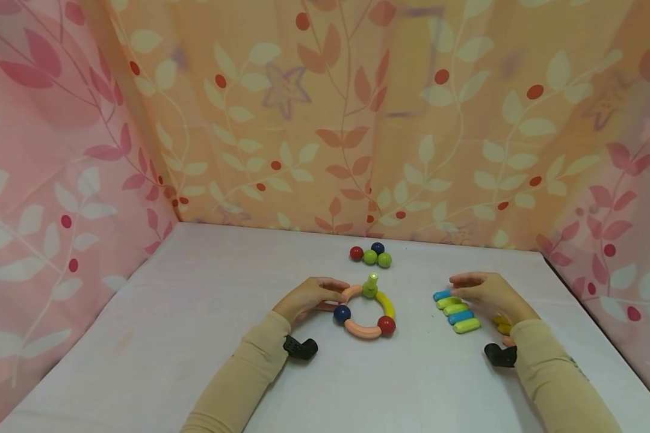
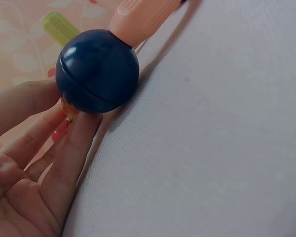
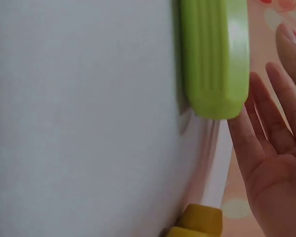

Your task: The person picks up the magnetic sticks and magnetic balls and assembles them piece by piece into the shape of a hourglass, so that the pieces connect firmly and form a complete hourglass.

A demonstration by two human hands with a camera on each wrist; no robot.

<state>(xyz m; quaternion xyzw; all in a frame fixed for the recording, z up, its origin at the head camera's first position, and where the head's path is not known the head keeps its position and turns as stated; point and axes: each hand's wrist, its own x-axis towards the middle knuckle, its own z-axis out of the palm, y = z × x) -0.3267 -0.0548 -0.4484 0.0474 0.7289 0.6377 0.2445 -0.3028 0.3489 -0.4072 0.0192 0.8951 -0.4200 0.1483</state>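
A toy ring of curved sticks and balls lies on the white table. Its parts are two peach curved sticks (image 1: 363, 330), a yellow curved stick (image 1: 386, 304), a blue ball (image 2: 97, 71), a red ball (image 1: 387, 325) and a green ball, from which a green stick (image 1: 373, 279) stands up. My left hand (image 1: 315, 297) holds the ring at its upper-left peach stick, beside the blue ball. Over the far end of a row of short blue and green sticks (image 1: 458, 309) hovers my right hand (image 1: 490, 294), its fingers extended and thumb apart. In the right wrist view a green stick (image 3: 214, 59) sits near the fingers.
Loose red, green and dark blue balls (image 1: 370, 257) sit behind the ring. Yellow pieces (image 1: 502, 325) lie partly hidden beneath the right wrist. Patterned curtains (image 1: 325, 120) stand at the table's back and sides.
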